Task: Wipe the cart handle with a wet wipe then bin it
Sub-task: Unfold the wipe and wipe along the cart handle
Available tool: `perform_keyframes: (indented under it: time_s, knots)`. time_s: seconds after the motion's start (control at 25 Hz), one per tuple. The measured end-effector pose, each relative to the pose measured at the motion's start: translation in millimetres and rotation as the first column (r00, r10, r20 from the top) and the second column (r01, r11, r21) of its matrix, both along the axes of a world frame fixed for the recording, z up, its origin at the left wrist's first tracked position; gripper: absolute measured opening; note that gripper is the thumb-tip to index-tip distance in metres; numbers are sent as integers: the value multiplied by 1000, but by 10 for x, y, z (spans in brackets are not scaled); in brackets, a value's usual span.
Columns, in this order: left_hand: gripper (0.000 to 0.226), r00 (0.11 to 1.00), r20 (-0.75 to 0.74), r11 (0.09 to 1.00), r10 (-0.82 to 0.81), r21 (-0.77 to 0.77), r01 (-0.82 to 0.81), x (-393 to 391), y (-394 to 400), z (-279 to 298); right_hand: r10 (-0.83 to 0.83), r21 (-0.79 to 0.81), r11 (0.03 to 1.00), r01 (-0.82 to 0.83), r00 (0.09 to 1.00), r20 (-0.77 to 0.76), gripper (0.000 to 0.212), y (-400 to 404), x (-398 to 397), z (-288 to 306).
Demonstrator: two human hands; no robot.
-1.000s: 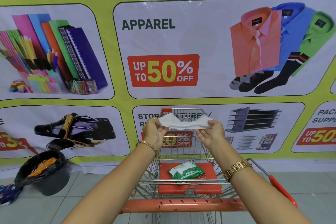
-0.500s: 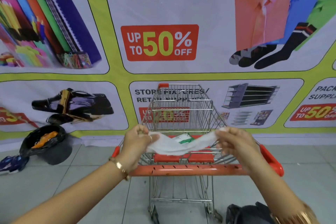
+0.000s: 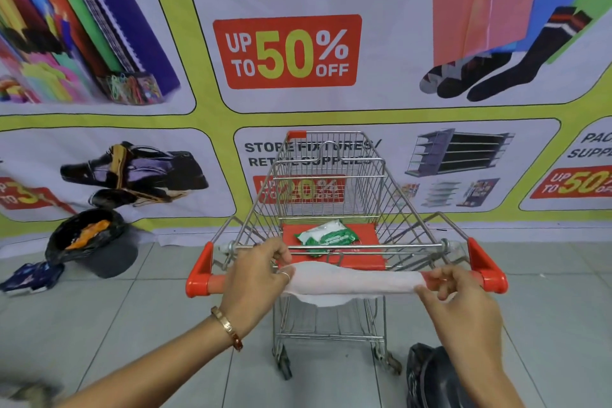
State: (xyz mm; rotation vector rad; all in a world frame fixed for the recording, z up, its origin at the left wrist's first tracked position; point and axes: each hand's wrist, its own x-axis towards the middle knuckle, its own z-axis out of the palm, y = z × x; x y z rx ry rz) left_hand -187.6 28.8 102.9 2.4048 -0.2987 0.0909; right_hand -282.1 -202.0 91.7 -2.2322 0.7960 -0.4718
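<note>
**Wipe draped along the cart handle, a hand pinching each end**

Nearest the camera, the left hand [image 3: 255,278] grips the left end of the wet wipe [image 3: 351,281], fingers curled over it and over the cart handle [image 3: 212,282]. The right hand [image 3: 453,291] pinches the wipe's right end between thumb and fingertips, near the handle's right corner. Stretched between them, the wipe lies lengthwise on the orange bar and covers its middle, with a loose flap hanging below. Held taut this way, it looks ready to be wrapped round and slid along the bar; the wiping seems only to be starting, and both orange ends of the handle lie bare.

Just past the handle, a green pack of wipes [image 3: 326,236] lies on the red child seat [image 3: 367,243], inside the wire cart [image 3: 331,175], clear of the hands.

By the cart's near right wheel sits a dark bag [image 3: 430,378], cut off by the frame edge. Further off to the left, against the wall's foot, stands a bin [image 3: 96,245] lined with a black bag, well apart from the handle, with open floor between. A dark blue packet [image 3: 29,276] lies on the floor beside it. Behind everything hangs a printed banner [image 3: 288,53].
</note>
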Motion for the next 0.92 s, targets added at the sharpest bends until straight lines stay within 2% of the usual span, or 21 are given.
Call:
perform_keyframes:
  time_s: [0.12,0.24,0.28,0.36,0.44,0.52,0.6,0.64,0.84,0.92]
  knots:
    - [23,997,54,996,54,69,-58,-9,-4,43,58,-155,986,-55,998,18,14,132,38,-12]
    - [20,991,78,993,111,39,-114,56,88,91,310,-273,922,-274,946,97,10,382,170,-85]
    - [15,985,100,989,140,26,-143,106,152,110,381,-285,895,-342,920,92,17,480,223,-103]
    - [11,961,222,967,168,155,-205,247,363,104,479,-287,848,-446,877,50,35,653,346,-190]
    - [25,945,287,892,159,368,-261,442,617,-13,478,-305,829,-469,877,-50,44,835,454,-259]
    - [43,975,135,860,179,460,-221,569,838,-150,423,-369,806,-463,887,-188,46,1070,540,-294]
    - [50,972,-89,919,215,356,-171,604,918,-256,368,-404,796,-451,890,-269,45,1314,609,-281]
    - [51,963,-155,931,223,326,-163,620,927,-307,352,-423,791,-443,894,-278,44,1427,643,-288]
    - [58,902,-269,878,339,436,-199,706,786,-327,374,-519,722,-458,889,-264,38,1691,715,-318]
    - [60,905,-219,852,364,472,-228,708,744,-331,382,-531,707,-467,884,-268,36,1527,672,-367]
